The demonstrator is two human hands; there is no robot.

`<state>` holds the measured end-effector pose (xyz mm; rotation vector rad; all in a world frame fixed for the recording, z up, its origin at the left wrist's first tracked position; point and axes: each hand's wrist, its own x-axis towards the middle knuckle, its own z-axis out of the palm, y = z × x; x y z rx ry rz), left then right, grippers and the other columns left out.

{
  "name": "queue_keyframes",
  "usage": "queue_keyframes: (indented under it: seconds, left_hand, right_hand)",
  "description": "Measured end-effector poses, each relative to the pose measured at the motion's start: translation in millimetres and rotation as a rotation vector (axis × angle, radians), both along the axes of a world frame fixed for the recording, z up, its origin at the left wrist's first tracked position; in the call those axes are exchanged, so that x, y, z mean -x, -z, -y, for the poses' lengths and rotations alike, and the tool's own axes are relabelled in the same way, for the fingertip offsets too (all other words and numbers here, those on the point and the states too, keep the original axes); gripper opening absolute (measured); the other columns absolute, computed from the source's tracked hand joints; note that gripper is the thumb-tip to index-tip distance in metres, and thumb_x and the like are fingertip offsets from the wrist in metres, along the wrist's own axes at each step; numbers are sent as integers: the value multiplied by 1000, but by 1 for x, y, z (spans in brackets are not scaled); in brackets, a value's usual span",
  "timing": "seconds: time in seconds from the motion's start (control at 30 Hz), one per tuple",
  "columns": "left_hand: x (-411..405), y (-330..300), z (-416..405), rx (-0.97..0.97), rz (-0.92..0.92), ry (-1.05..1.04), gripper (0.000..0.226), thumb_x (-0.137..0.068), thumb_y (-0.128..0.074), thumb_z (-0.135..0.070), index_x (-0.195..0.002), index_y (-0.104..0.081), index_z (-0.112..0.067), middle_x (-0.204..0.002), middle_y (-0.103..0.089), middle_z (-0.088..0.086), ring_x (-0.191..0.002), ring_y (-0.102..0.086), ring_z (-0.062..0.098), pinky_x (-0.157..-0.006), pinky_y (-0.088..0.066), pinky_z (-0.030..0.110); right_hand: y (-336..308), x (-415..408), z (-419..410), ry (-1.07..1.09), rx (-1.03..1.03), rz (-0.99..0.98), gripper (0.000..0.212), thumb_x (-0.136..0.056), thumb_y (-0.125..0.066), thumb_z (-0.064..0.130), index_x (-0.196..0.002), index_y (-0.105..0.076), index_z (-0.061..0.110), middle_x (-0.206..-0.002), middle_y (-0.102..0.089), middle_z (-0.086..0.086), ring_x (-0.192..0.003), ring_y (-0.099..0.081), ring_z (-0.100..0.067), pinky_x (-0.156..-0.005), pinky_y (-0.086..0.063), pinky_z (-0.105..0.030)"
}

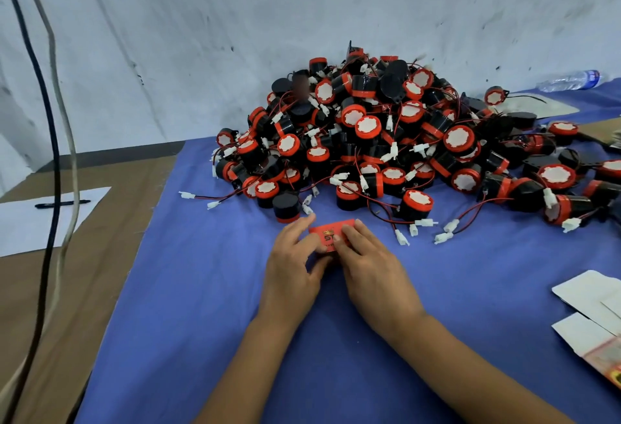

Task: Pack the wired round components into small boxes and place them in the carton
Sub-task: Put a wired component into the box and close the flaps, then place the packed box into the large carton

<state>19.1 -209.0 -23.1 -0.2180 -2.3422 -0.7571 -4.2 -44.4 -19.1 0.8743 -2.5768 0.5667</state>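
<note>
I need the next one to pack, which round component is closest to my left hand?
The black round component with its red band at the bottom, just beyond the left hand.

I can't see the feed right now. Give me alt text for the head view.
Both hands, left hand and right hand, hold a small red box on a blue cloth. Behind it is a large pile of wired round components; flat white box blanks lie at right.
</note>
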Motion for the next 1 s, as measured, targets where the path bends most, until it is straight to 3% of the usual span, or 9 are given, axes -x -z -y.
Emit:
queue_keyframes:
  seconds: [0.07, 0.13, 0.3, 0.4, 0.5, 0.63, 0.77, 0.83, 1.0]
  left_hand:
    - [3, 1, 0, -59, 82, 15, 30, -87, -81, -9, -115, -70, -5, -138, -67, 9, -130, -59, 22, -105, -47, 32]
    - [4, -2, -2, -151, 125, 29, 39, -86, -80, -8, -124, -68, -9, -116, -74, -1, -113, -67, 19, -99, -52, 31]
    - [3, -28, -12, -315, 275, 79, 25, -75, -88, 1, -81, -64, -4, -88, -72, 1, -92, -67, 19, -84, -56, 32]
    - [2, -56, -46, -378, 258, 168, 33, -73, -87, 7, -70, -61, -13, -105, -76, -6, -101, -69, 0, -86, -59, 29]
    - [9, -96, -119, -511, 224, 413, 33, -72, -88, 8, -73, -59, -8, -117, -75, -5, -112, -71, 8, -91, -59, 32]
    - [-2, -147, -271, -521, 205, 834, 33, -75, -90, -3, -78, -58, -10, -123, -73, -1, -117, -70, 10, -92, -60, 30]
    - [-29, -172, -412, -278, 175, 1091, 27, -82, -83, -15, -77, -58, -18, -117, -73, -4, -115, -64, -3, -96, -53, 27]
    - [-41, -171, -464, -48, 148, 1147, 23, -82, -81, -13, -77, -59, -20, -100, -74, -1, -100, -68, 6, -86, -53, 32]
    - [-54, -146, -523, 605, 282, 1164, 11, -82, -78, -25, -87, -69, -21, -83, -68, -4, -80, -66, 21, -71, -54, 39]
  right_hand:
    - [-3, 4, 0, -32, -84, 13, 47, -96, -59, 0, -143, -56, -1, -149, -53, -18, -148, -38, -39, -110, -49, -47]
    - [-12, 12, -1, -55, -179, 73, 42, -102, -46, 8, -143, -53, 7, -148, -49, -11, -148, -33, -32, -112, -44, -41]
    - [-49, 13, -11, -39, -247, 91, 21, -99, -56, 16, -115, -69, 14, -118, -60, -4, -120, -50, -26, -85, -51, -39]
    - [-79, 6, -59, -70, -72, 86, 29, -91, -66, 14, -120, -65, 10, -122, -61, -5, -123, -47, -27, -98, -44, -39]
    - [-129, -16, -149, -19, 115, 108, 43, -87, -77, 14, -128, -66, 11, -129, -61, -6, -122, -53, -26, -102, -43, -37]
    - [-196, -89, -295, 332, 193, 34, 44, -76, -89, 27, -117, -75, 21, -112, -70, 4, -102, -62, -10, -90, -49, -31]
    - [-229, -170, -404, 789, 172, 161, 53, -69, -92, 37, -118, -72, 31, -109, -69, 6, -98, -63, -11, -84, -53, -29]
    - [-226, -190, -438, 1005, 40, 359, 48, -73, -90, 36, -117, -71, 29, -109, -69, 2, -96, -64, -17, -82, -52, -33]
    - [-193, -187, -457, 1092, -214, 795, 15, -89, -74, 22, -102, -71, 15, -87, -70, -4, -75, -69, -19, -77, -62, -37]
